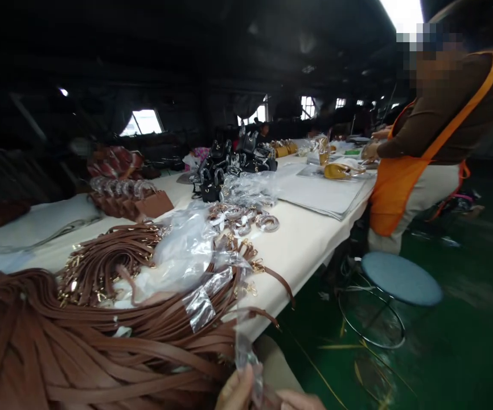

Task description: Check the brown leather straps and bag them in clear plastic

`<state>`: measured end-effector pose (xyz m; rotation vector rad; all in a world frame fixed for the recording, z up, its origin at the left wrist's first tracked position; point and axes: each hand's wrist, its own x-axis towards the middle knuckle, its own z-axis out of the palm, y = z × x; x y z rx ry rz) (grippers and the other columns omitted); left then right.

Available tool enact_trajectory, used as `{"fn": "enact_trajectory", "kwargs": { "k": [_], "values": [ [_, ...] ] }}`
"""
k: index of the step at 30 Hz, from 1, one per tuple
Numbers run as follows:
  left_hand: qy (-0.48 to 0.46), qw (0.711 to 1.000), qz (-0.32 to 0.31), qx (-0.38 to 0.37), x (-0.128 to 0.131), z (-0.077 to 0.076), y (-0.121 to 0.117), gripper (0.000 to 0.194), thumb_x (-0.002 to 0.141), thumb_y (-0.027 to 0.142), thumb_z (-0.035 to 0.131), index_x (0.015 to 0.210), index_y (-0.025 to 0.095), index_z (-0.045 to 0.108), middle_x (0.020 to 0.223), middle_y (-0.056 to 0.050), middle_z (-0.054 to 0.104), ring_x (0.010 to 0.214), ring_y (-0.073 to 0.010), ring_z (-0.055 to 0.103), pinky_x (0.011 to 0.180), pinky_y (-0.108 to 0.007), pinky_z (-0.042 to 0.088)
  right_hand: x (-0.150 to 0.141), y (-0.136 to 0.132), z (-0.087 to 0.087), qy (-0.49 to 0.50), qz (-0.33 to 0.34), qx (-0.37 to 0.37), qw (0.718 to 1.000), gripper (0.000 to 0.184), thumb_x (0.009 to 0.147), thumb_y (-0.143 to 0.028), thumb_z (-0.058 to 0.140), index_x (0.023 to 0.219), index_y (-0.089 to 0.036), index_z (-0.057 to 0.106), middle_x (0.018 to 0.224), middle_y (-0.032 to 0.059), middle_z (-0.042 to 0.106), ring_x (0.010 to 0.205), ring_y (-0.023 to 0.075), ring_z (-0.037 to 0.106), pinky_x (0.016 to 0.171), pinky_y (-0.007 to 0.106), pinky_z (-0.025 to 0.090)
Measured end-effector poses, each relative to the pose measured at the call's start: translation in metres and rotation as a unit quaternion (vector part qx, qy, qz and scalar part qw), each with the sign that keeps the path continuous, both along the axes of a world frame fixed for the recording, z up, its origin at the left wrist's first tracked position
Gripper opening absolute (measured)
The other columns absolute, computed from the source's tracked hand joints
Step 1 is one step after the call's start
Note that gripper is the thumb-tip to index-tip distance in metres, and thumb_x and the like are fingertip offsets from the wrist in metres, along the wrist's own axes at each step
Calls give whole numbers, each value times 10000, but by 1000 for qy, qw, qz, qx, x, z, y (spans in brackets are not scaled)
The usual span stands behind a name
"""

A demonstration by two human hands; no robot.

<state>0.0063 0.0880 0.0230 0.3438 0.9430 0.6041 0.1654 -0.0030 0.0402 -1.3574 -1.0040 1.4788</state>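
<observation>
At the bottom edge, my left hand [234, 393] shows only its fingertips, pinched on a strip of clear plastic wrap [246, 356] that rises from them. My right hand [300, 401] is a sliver beside it, mostly cut off by the frame, so I cannot tell its grip. Just left of both hands lies a big heap of brown leather straps [79, 341] with gold clasps [73, 282], some wrapped in clear plastic sleeves [199, 307]. Loose clear bags [182, 245] lie on top of the heap.
The long cream table [310, 239] also carries coiled wrapped straps [246, 216], brown bags [131, 199], black bags [229, 162] and grey sheets [323, 193]. A person in an orange apron [400, 188] works at the far right. A blue round stool [402, 279] stands on the green floor [464, 341].
</observation>
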Motion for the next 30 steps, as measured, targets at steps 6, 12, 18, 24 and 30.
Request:
{"fn": "enact_trajectory", "kwargs": {
  "k": [6, 12, 18, 24, 30],
  "values": [
    [-9, 995, 92, -31, 0, 63, 12, 164, 934, 173, 585, 847, 152, 722, 1001, -60, 733, 847, -133, 678, 720, -254, 595, 2, -45, 21, 75, -131, 16, 988, 564, 854, -637, 577, 1173, -179, 661, 638, -3, 575, 453, 63, 373, 457, 216, 250],
    [-41, 990, 96, -95, 15, 67, 19, 185, 940, 244, 581, 825, 153, 692, 897, -57, 692, 780, -140, 653, 652, -257, 593, 5, -69, 44, 69, -224, 61, 970, 543, 841, -584, 643, 1216, -196, 704, 459, -49, 454, 377, 55, 280, 396, 200, 225],
    [-51, 992, 84, -78, 28, 72, 20, 159, 946, 201, 559, 876, 140, 688, 771, -19, 660, 654, -111, 614, 583, -236, 577, 10, -78, 46, 91, -199, 175, 960, 320, 896, -443, 644, 1170, -299, 726, 452, -51, 471, 370, 30, 307, 395, 153, 255],
    [-33, 994, 72, -72, 31, 72, 17, 117, 935, 158, 576, 911, 138, 689, 865, -30, 713, 728, -128, 671, 644, -270, 610, 12, -70, 44, 60, -160, 232, 958, 289, 922, -320, 626, 1190, -258, 714, 461, -40, 505, 386, 32, 382, 417, 142, 308],
    [-39, 994, 70, -80, 30, 75, 16, 101, 928, 149, 587, 920, 123, 684, 809, -20, 709, 670, -119, 664, 620, -264, 612, 12, -66, 39, 59, -153, 225, 961, 297, 917, -340, 630, 1162, -206, 733, 457, -37, 508, 384, 34, 380, 406, 140, 303]
  ]
}}
